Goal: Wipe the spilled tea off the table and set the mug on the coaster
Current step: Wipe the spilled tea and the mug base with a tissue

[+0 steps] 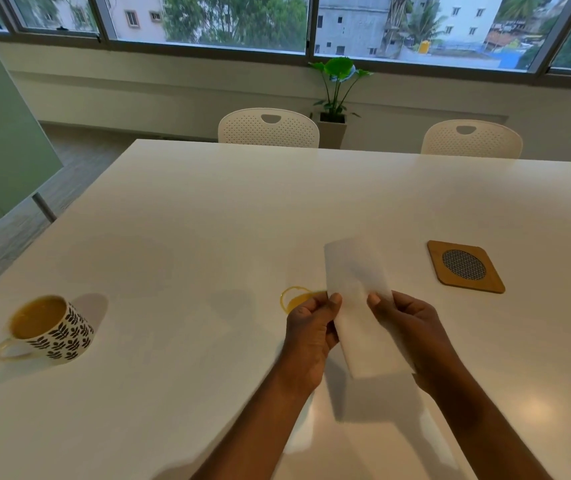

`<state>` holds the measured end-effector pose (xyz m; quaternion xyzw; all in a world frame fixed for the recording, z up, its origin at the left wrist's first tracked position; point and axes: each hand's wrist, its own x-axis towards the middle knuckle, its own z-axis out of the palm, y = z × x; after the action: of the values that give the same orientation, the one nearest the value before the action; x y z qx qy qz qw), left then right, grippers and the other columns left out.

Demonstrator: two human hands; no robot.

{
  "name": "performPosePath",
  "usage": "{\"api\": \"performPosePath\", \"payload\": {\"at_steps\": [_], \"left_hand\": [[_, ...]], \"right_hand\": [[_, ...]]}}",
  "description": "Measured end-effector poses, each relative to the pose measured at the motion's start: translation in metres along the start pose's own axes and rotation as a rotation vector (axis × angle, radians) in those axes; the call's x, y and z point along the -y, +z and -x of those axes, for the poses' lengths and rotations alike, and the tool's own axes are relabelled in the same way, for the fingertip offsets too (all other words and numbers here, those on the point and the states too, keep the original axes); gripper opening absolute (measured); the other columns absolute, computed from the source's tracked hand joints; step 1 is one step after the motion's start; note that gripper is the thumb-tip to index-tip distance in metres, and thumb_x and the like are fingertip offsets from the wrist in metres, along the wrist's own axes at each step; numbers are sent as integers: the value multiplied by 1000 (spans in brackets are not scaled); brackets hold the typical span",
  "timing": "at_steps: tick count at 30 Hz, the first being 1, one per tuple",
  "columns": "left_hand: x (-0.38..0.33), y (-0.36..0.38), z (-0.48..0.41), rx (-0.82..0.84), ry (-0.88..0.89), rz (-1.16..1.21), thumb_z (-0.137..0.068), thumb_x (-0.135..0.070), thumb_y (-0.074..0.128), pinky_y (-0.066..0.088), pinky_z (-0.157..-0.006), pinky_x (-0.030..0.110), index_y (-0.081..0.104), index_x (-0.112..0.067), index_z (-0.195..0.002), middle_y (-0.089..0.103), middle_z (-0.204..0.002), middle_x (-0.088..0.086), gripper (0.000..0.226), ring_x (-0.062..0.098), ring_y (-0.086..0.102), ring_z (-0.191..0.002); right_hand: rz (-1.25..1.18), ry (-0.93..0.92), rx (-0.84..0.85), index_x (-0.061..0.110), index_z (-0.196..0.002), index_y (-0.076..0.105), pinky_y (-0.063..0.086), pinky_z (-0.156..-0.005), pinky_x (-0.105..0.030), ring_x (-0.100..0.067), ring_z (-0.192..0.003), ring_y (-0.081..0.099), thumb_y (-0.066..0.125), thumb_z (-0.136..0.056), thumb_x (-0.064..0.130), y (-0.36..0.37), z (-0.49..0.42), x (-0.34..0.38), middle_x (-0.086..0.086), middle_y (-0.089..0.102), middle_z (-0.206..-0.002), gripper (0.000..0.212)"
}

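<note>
White table [242,202]: mug [50,329], spill [294,297], coaster [466,266]

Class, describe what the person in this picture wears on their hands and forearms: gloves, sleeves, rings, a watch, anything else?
Nothing is worn. The left hand and the right hand are bare, with no gloves, and no rings show. Both forearms are bare down to the frame's bottom edge: no sleeve, watch or bracelet shows.
</note>
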<state>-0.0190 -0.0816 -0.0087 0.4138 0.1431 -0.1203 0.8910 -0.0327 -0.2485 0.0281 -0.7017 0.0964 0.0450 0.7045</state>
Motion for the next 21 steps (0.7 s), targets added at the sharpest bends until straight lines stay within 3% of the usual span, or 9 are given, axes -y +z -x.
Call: {"api": "performPosePath", "payload": {"at_steps": [5,11,16,18,21], "left_hand": [[-15,1,-7,-49,28,81,-102,-15,73,70,-80,36,75,-2,-119,83,-116,20,21,29,84,-100],[-23,5,-12,-107,28,99,-99,-14,77,70,-80,38,75,1,-125,81,-121,22,30,33,83,-105],[-32,7,-17,-177,47,70,-97,-15,80,70,-73,37,78,-3,-118,83,-117,19,24,33,82,-105],[-31,8,-15,-160,49,38,-98,-21,79,70,-75,37,78,-5,-119,83,-117,17,26,34,81,-108],[-25,7,-6,-63,31,-43,-101,-34,74,68,-91,46,75,-6,-127,82,-121,17,38,36,79,-113]], "right_hand": [[69,45,-1,17,-110,81,66,-71,-43,-30,-83,81,73,-98,31,-4,6,2,-8,84,-96,20],[121,48,3,19,-109,81,68,-76,-47,-29,-84,81,74,-97,34,-4,8,1,-6,83,-97,20],[86,43,29,16,-111,81,64,-70,-40,-30,-83,81,73,-97,31,-5,14,0,-7,83,-94,22],[76,42,39,15,-113,80,66,-72,-43,-32,-85,81,75,-93,36,-5,15,0,-8,83,-96,29],[86,23,28,18,-114,78,67,-75,-45,-28,-86,81,76,-88,42,-1,14,-2,-4,84,-98,36]]}}
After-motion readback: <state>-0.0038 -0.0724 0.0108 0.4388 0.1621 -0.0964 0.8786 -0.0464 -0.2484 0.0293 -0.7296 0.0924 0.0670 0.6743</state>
